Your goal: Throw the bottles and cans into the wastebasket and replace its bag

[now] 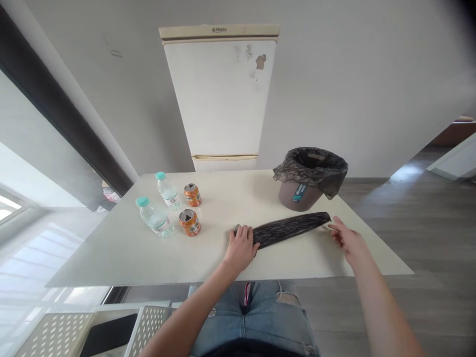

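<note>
Head view, which I watch from a distance: the pale table (pixel 141 263) carries one bin, two bottles, two cans and a long black folded plastic strip (pixel 290 229), which lies aslant across the table's near right part. The hands are apart. The left hand (pixel 241 246) is closed over the strip's left end, thumb at its near edge; the right hand (pixel 345 240), loosely curled and holding nothing, is just beside the other tip — I cannot tell whether a finger touches it.

Containers: the brown bin (pixel 286 197) stands upright beyond the strip, its black liner (pixel 288 173) folded out over the rim; the inside is too dark for me to read. At left, the far bottle (pixel 169 192) and the near bottle (pixel 156 219) are clear, upright and capped in turquoise; I cannot tell their fill. Beside them, the far can (pixel 193 197) and the near can (pixel 191 225), both orange, show dark openings on top — contents hidden.
</note>
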Action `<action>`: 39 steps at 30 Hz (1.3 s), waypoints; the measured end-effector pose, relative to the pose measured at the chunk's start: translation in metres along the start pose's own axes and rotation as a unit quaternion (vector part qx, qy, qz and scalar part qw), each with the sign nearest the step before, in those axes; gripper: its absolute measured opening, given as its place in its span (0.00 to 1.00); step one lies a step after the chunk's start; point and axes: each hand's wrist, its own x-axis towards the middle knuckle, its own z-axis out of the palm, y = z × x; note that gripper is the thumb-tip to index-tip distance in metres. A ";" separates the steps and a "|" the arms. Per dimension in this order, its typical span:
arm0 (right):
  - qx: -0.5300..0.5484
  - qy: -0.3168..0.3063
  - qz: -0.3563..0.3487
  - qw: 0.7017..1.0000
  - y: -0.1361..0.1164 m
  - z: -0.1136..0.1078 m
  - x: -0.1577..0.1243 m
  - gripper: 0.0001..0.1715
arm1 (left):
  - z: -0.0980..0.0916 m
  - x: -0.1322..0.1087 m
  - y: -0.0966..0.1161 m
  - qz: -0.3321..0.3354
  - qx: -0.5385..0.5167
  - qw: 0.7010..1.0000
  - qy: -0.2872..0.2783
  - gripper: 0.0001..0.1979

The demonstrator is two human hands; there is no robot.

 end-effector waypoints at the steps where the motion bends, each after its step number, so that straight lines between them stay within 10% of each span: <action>1: 0.008 -0.037 0.023 0.999 -0.003 0.005 -0.004 0.40 | 0.000 0.000 0.000 0.002 0.000 1.000 0.007 0.25; 4: -0.016 -0.062 0.062 0.996 -0.010 0.020 -0.013 0.39 | 0.002 0.001 -0.004 0.023 -0.013 0.999 0.034 0.19; 10: -0.105 0.095 0.065 0.988 -0.028 0.042 0.000 0.31 | -0.002 -0.004 -0.022 0.022 -0.101 0.995 0.016 0.31; 18: 0.166 0.086 0.059 0.981 -0.042 0.070 -0.011 0.20 | -0.005 -0.013 -0.038 0.011 -0.149 0.989 -0.001 0.26; 24: 0.408 0.054 0.097 0.906 -0.063 0.102 -0.051 0.20 | -0.007 -0.011 -0.033 0.008 -0.146 0.989 -0.005 0.22; 28: 0.274 0.148 -0.075 0.947 -0.074 0.117 -0.091 0.22 | -0.010 -0.012 -0.032 0.008 -0.143 0.990 -0.009 0.21; 31: 0.042 0.043 -0.300 0.952 -0.081 0.129 -0.124 0.25 | -0.010 -0.011 -0.032 0.007 -0.149 0.989 -0.008 0.20; 35: -0.207 -0.195 -0.482 0.829 -0.086 0.149 -0.156 0.37 | -0.008 -0.011 -0.034 -0.009 -0.172 0.985 -0.012 0.22; 39: -0.308 -0.271 -0.515 0.752 -0.079 0.163 -0.164 0.39 | -0.010 -0.016 -0.038 -0.047 -0.272 0.961 0.021 0.43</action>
